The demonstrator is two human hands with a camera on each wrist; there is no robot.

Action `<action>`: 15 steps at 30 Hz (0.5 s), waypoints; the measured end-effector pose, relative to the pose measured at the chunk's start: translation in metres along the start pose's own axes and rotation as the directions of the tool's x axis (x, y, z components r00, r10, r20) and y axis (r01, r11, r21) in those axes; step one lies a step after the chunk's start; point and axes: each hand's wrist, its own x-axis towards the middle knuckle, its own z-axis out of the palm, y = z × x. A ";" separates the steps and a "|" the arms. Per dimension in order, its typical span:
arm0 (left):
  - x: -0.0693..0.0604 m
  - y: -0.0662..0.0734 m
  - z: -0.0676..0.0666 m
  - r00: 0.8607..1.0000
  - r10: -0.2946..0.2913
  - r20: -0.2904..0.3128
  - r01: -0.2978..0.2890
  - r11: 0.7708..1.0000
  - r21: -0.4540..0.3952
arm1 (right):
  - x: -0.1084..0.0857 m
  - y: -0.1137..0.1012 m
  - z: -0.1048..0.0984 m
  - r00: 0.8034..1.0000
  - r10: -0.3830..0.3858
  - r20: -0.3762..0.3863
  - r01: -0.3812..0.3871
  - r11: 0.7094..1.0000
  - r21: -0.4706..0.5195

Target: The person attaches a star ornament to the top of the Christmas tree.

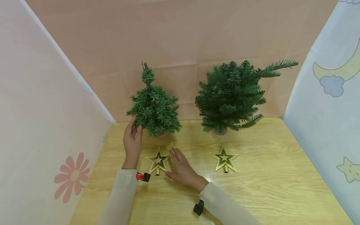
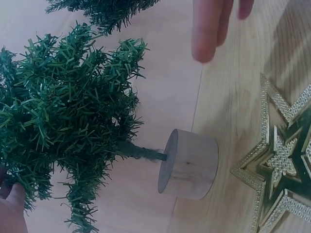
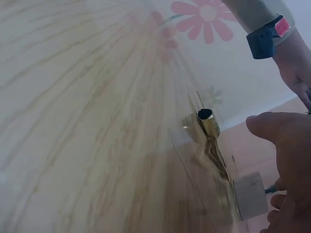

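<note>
The smaller green artificial tree [image 1: 154, 107] stands at the left of the table on a round wooden base [image 2: 189, 165]. At its left edge my left hand [image 1: 132, 143] touches the outer branches, thumb and fingers apart. In front of this tree lies a gold star topper [image 1: 158, 161], its socket [image 3: 209, 124] toward me. My right hand [image 1: 184, 168] hovers at the star's right side, fingers extended and thumb spread; whether it touches the star is unclear. A second gold star topper [image 1: 224, 158] lies farther right, before the fuller green tree [image 1: 229, 97].
The fuller tree has a long branch [image 1: 278, 67] sticking out right. A plain backdrop [image 1: 118, 40] rises behind the wooden table [image 1: 270, 181]. Printed cloths stand at both sides, one with a pink flower [image 1: 73, 175]. Each wrist wears a small black camera [image 1: 198, 207].
</note>
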 end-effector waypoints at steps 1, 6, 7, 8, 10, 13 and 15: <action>0.000 -0.001 0.001 1.000 -0.001 -0.007 0.001 1.000 -0.008 | 0.002 0.000 0.002 1.000 0.001 -0.002 -0.001 1.000 -0.017; 0.002 -0.006 0.005 0.999 -0.025 -0.043 0.023 0.998 -0.052 | 0.011 -0.004 0.008 1.000 0.012 -0.007 -0.012 0.998 -0.062; 0.002 -0.007 0.005 0.998 -0.032 -0.048 0.029 0.998 -0.063 | 0.012 -0.006 0.009 1.000 0.015 -0.002 -0.016 0.998 -0.069; 0.002 -0.008 0.005 0.998 -0.037 -0.051 0.034 0.997 -0.066 | 0.013 -0.007 0.010 1.000 0.021 0.005 -0.020 0.997 -0.075; 0.002 -0.009 0.005 0.997 -0.045 -0.055 0.040 0.996 -0.075 | 0.014 -0.010 0.012 1.000 0.027 0.016 -0.026 0.995 -0.097; 0.001 -0.011 0.003 0.996 -0.055 -0.069 0.049 0.995 -0.083 | 0.014 -0.012 0.015 0.999 0.034 0.020 -0.031 0.990 -0.138; 0.000 -0.012 0.001 0.995 -0.051 -0.087 0.043 0.995 -0.091 | 0.014 -0.013 0.017 1.000 0.025 0.015 -0.022 0.986 -0.168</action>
